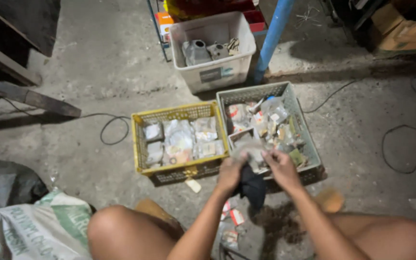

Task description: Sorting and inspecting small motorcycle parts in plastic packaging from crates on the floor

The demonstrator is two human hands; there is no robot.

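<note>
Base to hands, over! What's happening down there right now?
Left hand and right hand together grip a small dusty packet and dark cloth. Over grey crate edge. Yellow crate beside. Nothing blocking.

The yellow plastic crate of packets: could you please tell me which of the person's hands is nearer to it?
Left. The left hand is just off the near right corner of the yellow plastic crate; the right hand is farther right, over the grey plastic crate.

Head view under dim, warm light that is falling brightest at the centre, on the yellow crate (143, 144) and grey crate (309, 139). Corners at ten and two o'clock are sinking into deep shadow. Both hands (258, 168) are smearing with motion blur; fine detail is softening throughout, and the concrete floor (97, 67) is showing grain.
</note>
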